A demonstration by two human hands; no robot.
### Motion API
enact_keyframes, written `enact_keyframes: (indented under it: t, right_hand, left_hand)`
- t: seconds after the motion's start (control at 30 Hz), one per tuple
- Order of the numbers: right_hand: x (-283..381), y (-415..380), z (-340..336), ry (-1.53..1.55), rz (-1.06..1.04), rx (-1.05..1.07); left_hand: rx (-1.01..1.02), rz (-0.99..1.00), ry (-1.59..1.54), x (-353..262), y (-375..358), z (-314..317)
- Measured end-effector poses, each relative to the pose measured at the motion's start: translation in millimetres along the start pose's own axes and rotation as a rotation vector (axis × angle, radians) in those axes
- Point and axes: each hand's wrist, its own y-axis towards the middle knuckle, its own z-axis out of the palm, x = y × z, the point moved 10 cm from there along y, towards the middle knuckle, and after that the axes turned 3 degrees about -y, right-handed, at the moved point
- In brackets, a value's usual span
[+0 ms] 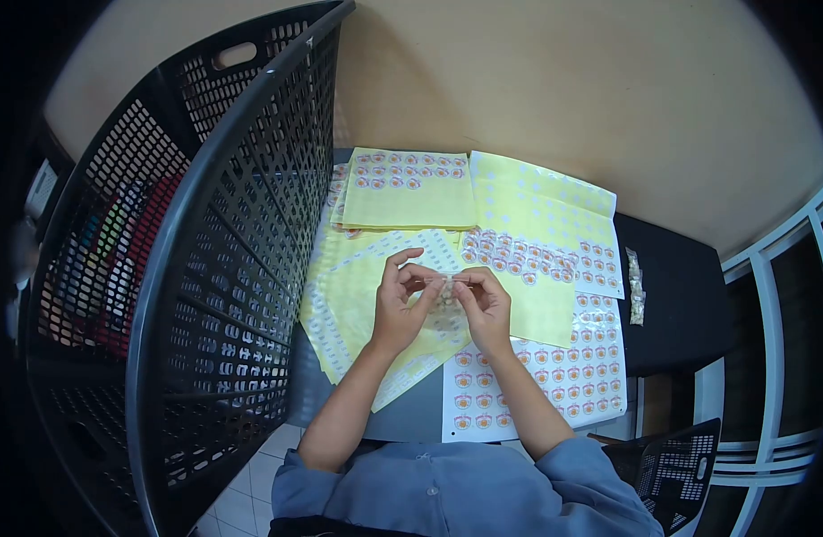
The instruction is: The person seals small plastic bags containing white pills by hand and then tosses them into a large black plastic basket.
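Over the middle of the table, my left hand [400, 306] and my right hand [486, 311] pinch the top edge of a small clear packet [447, 295] from either side. Pale contents show through it, too small to name. Thumbs and index fingers meet at its upper edge, while the outer fingers of my left hand are slightly raised. Below my hands lie overlapping yellow backing sheets [358, 282] with pale prints. Just beyond my right hand is a yellow sheet with round orange-and-red stickers [529, 277].
A stack of partly used sticker sheets [411, 206] lies at the back, beside a curled sheet [545, 192]. A full sticker sheet [563, 385] hangs near the front edge. Black plastic baskets [241, 268] rise on the left. Small filled packets [636, 286] lie on a black surface [675, 295] at right.
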Motion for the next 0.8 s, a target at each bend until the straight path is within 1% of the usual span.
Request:
enact_keyframes:
  t: [0.07,0.1,0.17,0.27,0.33,0.43,0.5,0.57,0.67,0.8]
  right_hand:
    - [0,1,-1,-0.005,-0.013,-0.007]
    - [1,1,-2,0.006,-0.012,-0.012]
    - [4,0,-4,0.014,-0.01,-0.012]
    - [7,2,-4,0.022,-0.003,-0.02]
    - [17,2,-6,-0.145,-0.097,-0.041]
    - [22,1,-5,-0.213,-0.111,-0.033]
    - [24,0,-3,-0.197,-0.099,-0.029]
    - [24,1,-3,-0.177,-0.096,-0.025]
    - [24,1,0,-0.135,-0.101,0.004]
    - [20,2,3,-0.123,-0.094,0.053]
  left_hand:
    - [-0.035,0.021,-0.175,-6,1,4]
    - [-0.035,0.02,-0.177,-3,1,2]
    - [0.127,-0.073,-0.088,15,-1,13]
    - [0.07,-0.069,-0.122,11,-3,12]
    - [0.084,-0.086,-0.121,10,-3,13]
    - [0.087,-0.102,-0.135,10,-4,13]
    - [0.072,-0.097,-0.149,11,-5,11]
    - [0.078,-0.019,-0.106,9,-4,10]
    - [0.04,0.03,-0.05,7,-4,6]
    - [0.084,0.006,0.022,4,-4,9]
